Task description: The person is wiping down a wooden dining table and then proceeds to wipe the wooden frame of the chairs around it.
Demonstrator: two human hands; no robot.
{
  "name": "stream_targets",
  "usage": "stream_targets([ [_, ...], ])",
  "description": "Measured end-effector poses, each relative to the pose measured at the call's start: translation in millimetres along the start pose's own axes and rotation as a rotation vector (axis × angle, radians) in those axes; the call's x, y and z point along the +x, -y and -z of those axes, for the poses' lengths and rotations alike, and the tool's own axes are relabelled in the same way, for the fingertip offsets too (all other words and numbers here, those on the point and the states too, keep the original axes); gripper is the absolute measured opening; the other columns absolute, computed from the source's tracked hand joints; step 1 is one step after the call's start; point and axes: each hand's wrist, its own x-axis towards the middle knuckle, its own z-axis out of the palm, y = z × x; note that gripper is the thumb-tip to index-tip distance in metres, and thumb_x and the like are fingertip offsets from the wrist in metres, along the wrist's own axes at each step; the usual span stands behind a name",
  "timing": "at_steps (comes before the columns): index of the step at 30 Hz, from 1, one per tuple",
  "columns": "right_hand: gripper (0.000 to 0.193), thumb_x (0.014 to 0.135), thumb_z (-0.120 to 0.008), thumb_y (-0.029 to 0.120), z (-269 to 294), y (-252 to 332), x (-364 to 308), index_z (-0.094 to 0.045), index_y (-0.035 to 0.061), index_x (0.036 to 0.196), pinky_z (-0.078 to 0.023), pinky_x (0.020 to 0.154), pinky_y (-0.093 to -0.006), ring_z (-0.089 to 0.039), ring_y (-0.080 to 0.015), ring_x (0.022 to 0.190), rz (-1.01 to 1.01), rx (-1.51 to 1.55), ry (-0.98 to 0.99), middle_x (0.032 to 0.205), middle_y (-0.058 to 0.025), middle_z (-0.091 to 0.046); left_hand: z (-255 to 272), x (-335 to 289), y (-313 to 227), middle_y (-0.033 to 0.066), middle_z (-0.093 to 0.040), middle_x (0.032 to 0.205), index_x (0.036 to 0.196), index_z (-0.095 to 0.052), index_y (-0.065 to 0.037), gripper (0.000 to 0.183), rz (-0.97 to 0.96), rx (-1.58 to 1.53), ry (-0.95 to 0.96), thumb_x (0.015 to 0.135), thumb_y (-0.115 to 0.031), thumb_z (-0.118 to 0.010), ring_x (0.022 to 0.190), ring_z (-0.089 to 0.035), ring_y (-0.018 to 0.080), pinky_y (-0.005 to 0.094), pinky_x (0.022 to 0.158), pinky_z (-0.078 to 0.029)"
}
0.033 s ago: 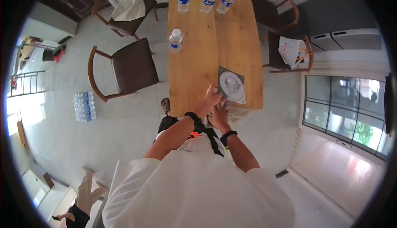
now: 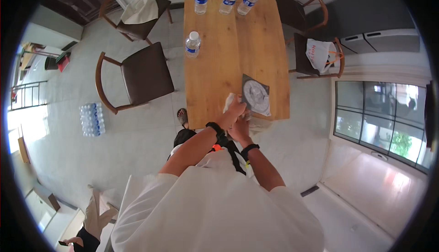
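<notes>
At the near end of the wooden table (image 2: 210, 83), my left hand (image 2: 236, 108) is closed on a cream cloth (image 2: 260, 126), part of which sticks up past its fingers. My right hand (image 2: 238, 128) is just below and to the right, its fingers bent round the same cloth; its fingertips are partly hidden. The cloth hangs past the table's near edge on the right. Beside my left hand lies a dark grey square sheet (image 2: 247, 79) with a pale, round, crumpled-looking piece (image 2: 257, 95) on it.
One water bottle (image 2: 193, 45) stands at the table's left edge, with three more (image 2: 226, 0) at the far end. Chairs (image 2: 146, 74) flank the table; a white bag (image 2: 320, 54) rests on a right one. Shrink-wrapped bottles (image 2: 92, 119) are on the floor. Another person (image 2: 93, 215) is at lower left.
More of the cream cloth shows above my left hand's fingers. My right hand has shifted slightly. The whole view has moved a little.
</notes>
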Motion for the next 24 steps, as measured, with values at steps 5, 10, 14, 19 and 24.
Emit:
stream_targets([
  [5,0.072,0.083,-0.059,0.035,-53,39,14,-0.034,0.0115,0.147,-0.027,0.111,-0.0553,-0.025,-0.0445,0.139,0.235,0.757,-0.102,0.153,-0.0146,-0.027,-34,21,34,0.0247,-0.057,0.118,0.128,-0.04,-0.003,0.052,-0.096,-0.006,0.097,0.082,-0.005,-0.063,0.107,-0.061,0.0347,0.0435,0.078,-0.057],
  [10,0.072,0.084,-0.058,0.041,-29,93,26,-0.035,0.0127,0.146,-0.027,0.113,-0.0524,-0.032,-0.037,0.139,0.35,0.377,0.054,0.155,-0.0109,-0.027,-16,47,44,0.0272,-0.061,0.117,0.127,-0.056,0.0,0.046,-0.114,0.988,0.075,0.082,-0.011,-0.061,0.112,-0.058,0.0409,0.0424,0.095,-0.046],
  [14,0.077,0.076,-0.068,0.041,-36,91,48,-0.04,0.0164,0.143,-0.037,0.105,-0.0563,-0.037,-0.044,0.132,0.482,0.461,-0.227,0.15,-0.0098,-0.033,66,95,47,0.0191,-0.065,0.106,0.117,-0.058,-0.003,0.038,-0.042,0.618,0.213,0.085,-0.024,-0.062,0.1,-0.065,0.0286,0.0364,0.081,-0.052],
  [19,0.079,0.066,-0.081,0.023,22,100,40,-0.046,0.0211,0.137,-0.051,0.087,-0.0542,-0.045,-0.0423,0.121,-0.128,0.28,-0.146,0.139,-0.0057,-0.041,235,12,-66,0.0112,-0.057,0.108,0.129,-0.045,-0.005,0.06,-0.347,0.067,0.004,0.079,-0.018,-0.077,0.085,-0.062,0.0216,0.0332,0.064,-0.054],
  [24,0.077,0.066,-0.082,0.024,27,117,53,-0.049,0.02,0.136,-0.049,0.089,-0.0562,-0.043,-0.0449,0.118,-0.217,0.264,-0.132,0.141,-0.0059,-0.038,271,23,-147,0.0161,-0.055,0.117,0.138,-0.032,-0.009,0.094,-0.685,0.845,-0.482,0.067,-0.034,-0.086,0.106,-0.057,0.0325,0.0425,0.09,-0.049],
])
